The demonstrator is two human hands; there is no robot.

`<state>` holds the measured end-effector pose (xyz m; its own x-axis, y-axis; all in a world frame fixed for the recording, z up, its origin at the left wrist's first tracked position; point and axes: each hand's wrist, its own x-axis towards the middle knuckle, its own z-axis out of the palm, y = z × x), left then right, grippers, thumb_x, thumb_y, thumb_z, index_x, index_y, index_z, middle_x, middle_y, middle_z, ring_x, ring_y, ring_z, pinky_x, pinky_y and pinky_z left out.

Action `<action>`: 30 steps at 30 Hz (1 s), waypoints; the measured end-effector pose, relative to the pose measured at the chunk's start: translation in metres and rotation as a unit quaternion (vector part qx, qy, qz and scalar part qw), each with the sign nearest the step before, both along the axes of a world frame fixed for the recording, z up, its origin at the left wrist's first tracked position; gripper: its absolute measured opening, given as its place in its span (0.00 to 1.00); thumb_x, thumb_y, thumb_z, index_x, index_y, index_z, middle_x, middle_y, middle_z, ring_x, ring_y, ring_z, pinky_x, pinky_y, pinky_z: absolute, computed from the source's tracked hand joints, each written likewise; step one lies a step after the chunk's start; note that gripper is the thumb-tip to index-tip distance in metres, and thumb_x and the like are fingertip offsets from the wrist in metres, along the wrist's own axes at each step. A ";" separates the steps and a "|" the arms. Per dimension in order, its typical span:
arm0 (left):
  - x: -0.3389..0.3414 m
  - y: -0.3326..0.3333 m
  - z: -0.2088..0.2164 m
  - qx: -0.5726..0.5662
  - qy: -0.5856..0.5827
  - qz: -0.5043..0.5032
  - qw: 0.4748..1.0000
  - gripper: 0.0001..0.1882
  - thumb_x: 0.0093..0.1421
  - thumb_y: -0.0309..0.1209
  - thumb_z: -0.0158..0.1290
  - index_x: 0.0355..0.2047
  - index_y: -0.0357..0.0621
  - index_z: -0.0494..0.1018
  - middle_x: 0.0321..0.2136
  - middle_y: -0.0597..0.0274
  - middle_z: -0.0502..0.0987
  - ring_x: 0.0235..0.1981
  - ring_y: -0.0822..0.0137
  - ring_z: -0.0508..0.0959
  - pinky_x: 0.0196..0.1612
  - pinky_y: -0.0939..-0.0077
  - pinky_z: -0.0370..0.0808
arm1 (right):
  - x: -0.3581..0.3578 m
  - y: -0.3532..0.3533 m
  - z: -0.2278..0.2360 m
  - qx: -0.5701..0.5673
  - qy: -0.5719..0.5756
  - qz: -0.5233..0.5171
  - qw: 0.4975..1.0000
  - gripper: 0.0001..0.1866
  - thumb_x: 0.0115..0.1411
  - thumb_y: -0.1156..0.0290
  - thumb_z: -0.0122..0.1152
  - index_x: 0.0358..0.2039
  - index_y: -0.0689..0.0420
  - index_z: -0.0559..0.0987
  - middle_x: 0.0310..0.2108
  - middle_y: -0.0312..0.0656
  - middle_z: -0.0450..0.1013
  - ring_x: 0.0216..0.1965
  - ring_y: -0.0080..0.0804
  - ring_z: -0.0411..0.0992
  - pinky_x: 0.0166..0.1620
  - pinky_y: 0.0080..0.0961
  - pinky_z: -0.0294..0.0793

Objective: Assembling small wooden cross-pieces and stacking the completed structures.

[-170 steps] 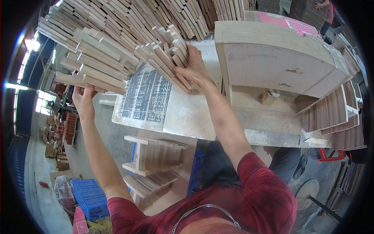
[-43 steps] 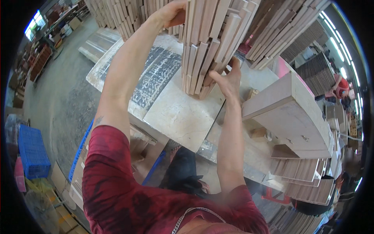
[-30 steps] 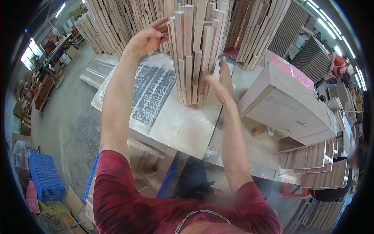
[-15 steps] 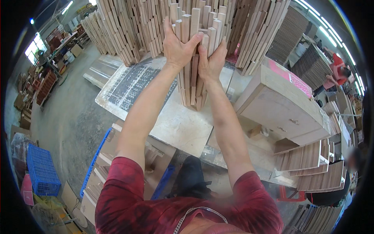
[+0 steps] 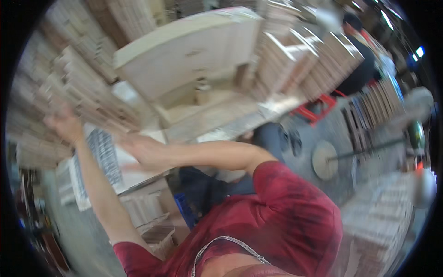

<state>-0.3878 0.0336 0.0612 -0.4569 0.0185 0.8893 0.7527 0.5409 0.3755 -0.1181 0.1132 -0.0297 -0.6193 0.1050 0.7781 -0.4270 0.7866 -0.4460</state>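
Note:
My left hand (image 5: 65,123) is at the near left side of a standing stack of pale wooden strips (image 5: 85,85). It appears to touch the strips, but motion blur hides how its fingers lie. My right hand (image 5: 146,153) is off the stack, over the near part of the white worktable (image 5: 159,136). Its fingers look stretched out and apart, though smeared, with nothing visible in them. The strips stand on end, packed close together.
A pale wooden cabinet (image 5: 191,53) with small handles stands beyond the table. To its right are wood panels (image 5: 318,64), a red stool (image 5: 318,108) and a person in dark clothes (image 5: 357,64). A round disc (image 5: 325,160) on the floor carries a pole.
The view has swung to the right and blurred, so the strips now sit far left. My right hand has left the strips and come nearer; my left hand stays by them.

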 end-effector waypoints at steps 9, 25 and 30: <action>0.253 -0.057 -0.022 0.291 -0.017 -0.128 0.948 0.18 0.65 0.33 0.55 0.45 0.27 0.74 0.41 0.43 0.79 0.41 0.57 0.78 0.49 0.64 0.74 | 0.363 0.321 0.107 0.191 -0.197 -0.550 0.789 0.16 0.46 0.70 0.69 0.38 0.52 0.82 0.41 0.39 0.78 0.45 0.46 0.75 0.44 0.40 0.77; 0.337 -0.296 -0.034 -0.263 -0.331 0.278 0.862 0.27 0.49 0.49 0.68 0.39 0.37 0.82 0.40 0.44 0.82 0.48 0.50 0.80 0.52 0.58 0.75 | 0.384 0.530 0.104 0.161 -0.364 -0.296 0.868 0.09 0.50 0.76 0.66 0.31 0.62 0.75 0.25 0.38 0.68 0.26 0.26 0.64 0.30 0.26 0.64; 0.291 -0.273 -0.047 -0.353 -0.382 0.282 0.806 0.24 0.49 0.47 0.68 0.36 0.38 0.83 0.37 0.45 0.83 0.44 0.50 0.81 0.48 0.58 0.76 | 0.415 0.412 0.145 0.125 -0.263 -0.342 0.894 0.09 0.52 0.76 0.68 0.32 0.61 0.77 0.34 0.36 0.73 0.37 0.29 0.68 0.42 0.28 0.66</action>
